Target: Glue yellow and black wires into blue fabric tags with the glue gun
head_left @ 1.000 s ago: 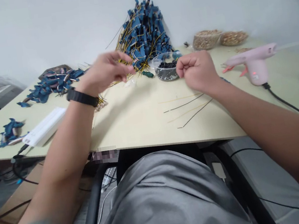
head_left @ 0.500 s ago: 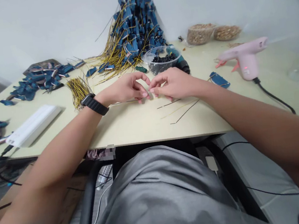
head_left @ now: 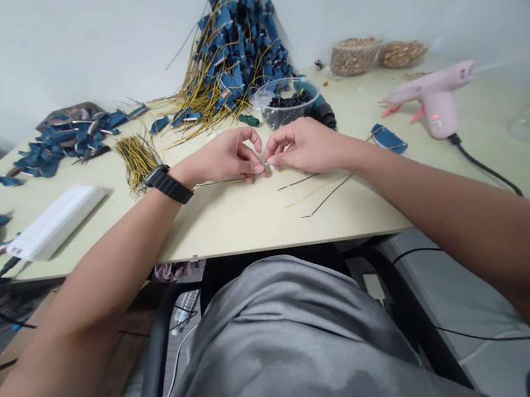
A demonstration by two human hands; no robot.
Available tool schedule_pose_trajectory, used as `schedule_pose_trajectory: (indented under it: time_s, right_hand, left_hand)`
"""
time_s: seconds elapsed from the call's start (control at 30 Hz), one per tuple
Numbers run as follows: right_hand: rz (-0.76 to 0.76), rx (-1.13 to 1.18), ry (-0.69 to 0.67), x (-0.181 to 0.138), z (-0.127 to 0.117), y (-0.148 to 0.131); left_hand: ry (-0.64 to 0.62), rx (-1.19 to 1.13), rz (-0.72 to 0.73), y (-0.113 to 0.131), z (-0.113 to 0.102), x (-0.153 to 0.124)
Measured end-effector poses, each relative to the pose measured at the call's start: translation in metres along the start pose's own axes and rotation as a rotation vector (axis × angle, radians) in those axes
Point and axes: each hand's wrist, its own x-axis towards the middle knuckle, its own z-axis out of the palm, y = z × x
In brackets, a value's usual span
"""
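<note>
Over the bench [head_left: 229,223] in the head view, the left grip [head_left: 232,156] pinches a thin wire [head_left: 221,181] trailing left; just beside, the right grip [head_left: 304,145] is narrow, its contents unclear. The wire seems light, springy, best held near its end.

Room at near table edge [head_left: 236,242]; left hand [head_left: 226,158], right hand [head_left: 306,147], tub [head_left: 269,116] beyond

This looks like a small assembly workshop: a pale yellow, flat table [head_left: 229,226] carries a pink plastic glue gun [head_left: 438,98] right of the right grip [head_left: 304,147], and a tall heap of blue, yellow-wired pieces [head_left: 241,50] beyond it.
</note>
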Motion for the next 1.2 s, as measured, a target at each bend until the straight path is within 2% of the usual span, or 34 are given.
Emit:
schedule_pose_trajectory:
  time_s: [0.13, 0.37, 0.47, 0.53, 0.57, 0.6, 0.7, 0.73, 0.77, 0.83, 0.9, 1.07, 1.2]
  right_hand:
    - [-0.043, -0.026, -0.004, 0.000, 0.002, -0.003]
    - [-0.108, -0.053, 0.074, -0.001, 0.003, -0.002]
    - [-0.091, -0.063, 0.082, -0.002, -0.002, -0.001]
    - [-0.061, -0.067, 0.103, -0.002, -0.005, 0.000]
    - [-0.046, -0.066, 0.112, -0.003, -0.007, 0.000]
    - [-0.032, -0.065, 0.119, -0.003, -0.008, 0.001]
    - [-0.023, -0.064, 0.124, -0.002, -0.008, 0.002]
    - [-0.030, -0.067, 0.124, -0.001, -0.007, 0.003]
    - [-0.039, -0.071, 0.123, -0.001, -0.006, 0.003]
    - [-0.048, -0.081, 0.115, 0.000, -0.004, 0.004]
    - [-0.044, -0.092, 0.105, 0.000, -0.003, 0.004]
    - [-0.053, -0.089, 0.094, -0.002, -0.002, 0.005]
    - [-0.055, -0.081, 0.090, -0.002, 0.000, 0.003]
  left_hand:
    - [0.037, -0.013, 0.012, -0.002, 0.003, 0.001]
    - [-0.008, -0.024, 0.056, 0.001, 0.008, 0.003]
    - [-0.020, 0.016, 0.034, 0.006, 0.002, 0.000]
    - [0.017, 0.127, -0.003, 0.011, -0.014, -0.005]
    - [0.080, 0.207, -0.025, 0.013, -0.026, -0.009]
    - [0.185, 0.299, -0.044, 0.014, -0.042, -0.012]
    - [0.679, 0.580, -0.137, 0.014, -0.099, -0.019]
    - [0.801, 0.689, -0.200, 0.012, -0.118, -0.020]
    - [0.836, 0.790, -0.282, 0.009, -0.135, -0.018]
    - [0.830, 0.879, -0.383, 0.001, -0.159, -0.011]
    - [0.805, 0.887, -0.427, -0.007, -0.173, 0.002]
    - [0.732, 0.913, -0.610, -0.022, -0.184, 0.033]
    - [0.724, 0.890, -0.637, -0.033, -0.190, 0.039]
